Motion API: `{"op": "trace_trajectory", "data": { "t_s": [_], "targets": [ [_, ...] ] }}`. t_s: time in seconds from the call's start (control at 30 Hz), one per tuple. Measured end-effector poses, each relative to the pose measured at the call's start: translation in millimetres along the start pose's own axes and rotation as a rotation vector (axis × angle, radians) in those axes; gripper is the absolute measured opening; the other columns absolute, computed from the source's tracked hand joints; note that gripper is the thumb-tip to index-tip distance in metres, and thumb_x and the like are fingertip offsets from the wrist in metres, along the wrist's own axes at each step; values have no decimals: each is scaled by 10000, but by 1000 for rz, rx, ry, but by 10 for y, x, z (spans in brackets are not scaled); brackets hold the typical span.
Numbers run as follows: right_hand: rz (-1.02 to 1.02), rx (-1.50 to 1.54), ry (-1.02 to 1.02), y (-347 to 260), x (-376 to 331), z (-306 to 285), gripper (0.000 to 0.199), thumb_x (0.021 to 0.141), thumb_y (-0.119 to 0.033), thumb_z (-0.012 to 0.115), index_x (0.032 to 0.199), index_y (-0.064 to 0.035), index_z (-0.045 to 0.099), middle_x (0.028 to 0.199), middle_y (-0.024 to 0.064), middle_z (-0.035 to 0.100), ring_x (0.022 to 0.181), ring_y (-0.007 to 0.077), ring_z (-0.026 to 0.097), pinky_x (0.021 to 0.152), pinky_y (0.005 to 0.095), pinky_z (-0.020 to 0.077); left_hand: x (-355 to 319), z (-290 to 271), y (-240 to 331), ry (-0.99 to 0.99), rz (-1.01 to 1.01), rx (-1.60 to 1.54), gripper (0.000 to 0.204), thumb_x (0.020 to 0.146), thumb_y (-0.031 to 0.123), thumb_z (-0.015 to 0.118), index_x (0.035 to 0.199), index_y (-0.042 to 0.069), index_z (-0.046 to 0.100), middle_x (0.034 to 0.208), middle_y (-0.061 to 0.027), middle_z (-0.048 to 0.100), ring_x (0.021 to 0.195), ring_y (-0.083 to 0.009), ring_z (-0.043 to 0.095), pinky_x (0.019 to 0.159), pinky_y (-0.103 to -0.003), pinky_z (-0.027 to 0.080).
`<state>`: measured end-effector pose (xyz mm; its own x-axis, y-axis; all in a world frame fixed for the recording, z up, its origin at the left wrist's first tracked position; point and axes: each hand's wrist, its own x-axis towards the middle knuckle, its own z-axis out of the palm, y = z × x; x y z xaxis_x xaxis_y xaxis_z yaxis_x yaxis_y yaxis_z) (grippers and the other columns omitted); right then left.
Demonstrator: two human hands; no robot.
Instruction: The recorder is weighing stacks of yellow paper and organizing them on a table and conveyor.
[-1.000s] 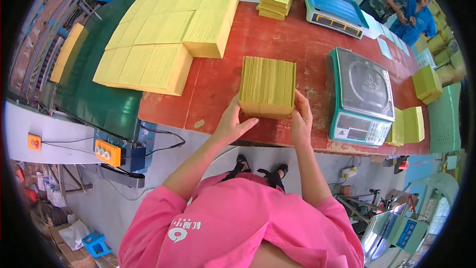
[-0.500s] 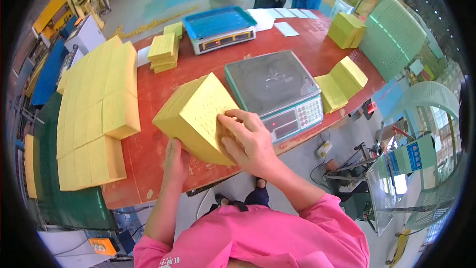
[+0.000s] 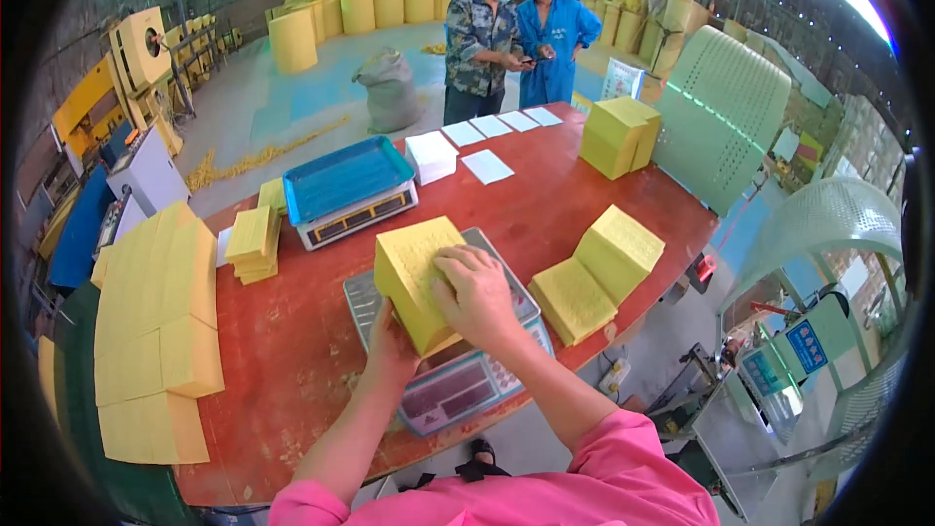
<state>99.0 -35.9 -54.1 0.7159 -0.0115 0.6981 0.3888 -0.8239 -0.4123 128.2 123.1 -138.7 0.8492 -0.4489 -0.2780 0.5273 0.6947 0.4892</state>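
Far left of our left hand, a large stack of yellow blocks [image 3: 161,331] stands in rows; nearer to it, beyond the hand, we see a small yellow pile [image 3: 255,242] and a scale with blue tray [image 3: 346,180]. Our left hand [image 3: 392,343] holds the yellow block [image 3: 401,255] at its lower left side, its grip partly hidden. The block is between our two hands, tilted, above the scale with green rim [image 3: 453,392]; whether they touch, we cannot tell. Our right hand [image 3: 475,294] presses the right side with bent fingers. The block looks like many thin sheets, so we judge it rather heavy, dry, not slippery, with soft edges; sheets may slide apart. Best is to squeeze opposite faces and support below. Right of our right hand lie other yellow blocks [image 3: 573,300].
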Motion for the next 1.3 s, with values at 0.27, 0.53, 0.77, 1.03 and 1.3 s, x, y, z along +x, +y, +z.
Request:
{"op": "trace_trajectory", "data": {
  "t_s": [0.27,0.53,0.77,1.03,1.3],
  "targets": [
    [-13,69,-130,110,-24,44,269,816,-153,659,1060,-40,662,1156,96,657,1153,292,574,970,444,426,-299,77,-11,166,0,234,484,1019,357,451,1386,43,429,1289,-148,550,1247,-288,518,1046,-514,432],
    [-123,79,-227,79,19,-7,311,726,-55,697,1034,-28,661,1158,152,644,1122,348,577,960,478,438,-1269,-815,738,538,535,964,380,953,252,612,1255,23,586,1123,-39,625,1020,-126,584,825,-301,497],
    [-124,249,-108,-1041,-242,-182,313,758,74,600,1063,24,645,1157,166,650,1183,381,560,1006,459,430,-1971,-1973,2343,1074,827,1493,477,878,328,654,1200,-19,597,1204,-206,630,1145,-315,595,975,-399,458],
    [-53,519,-359,-2067,-840,715,263,761,88,620,1004,-1,670,1093,152,663,1100,347,607,951,427,481,-1800,-2900,3539,1191,670,1931,535,848,426,657,1107,-36,583,1171,-235,596,1141,-391,543,972,-470,444],
    [60,535,-411,-2249,-1184,1037,225,782,28,667,1003,-12,683,1090,144,671,1040,315,632,894,398,519,-1634,-3179,3558,941,890,2238,504,840,338,595,1095,-96,601,1202,-320,577,1159,-466,511,1044,-521,377]
  ]
}}
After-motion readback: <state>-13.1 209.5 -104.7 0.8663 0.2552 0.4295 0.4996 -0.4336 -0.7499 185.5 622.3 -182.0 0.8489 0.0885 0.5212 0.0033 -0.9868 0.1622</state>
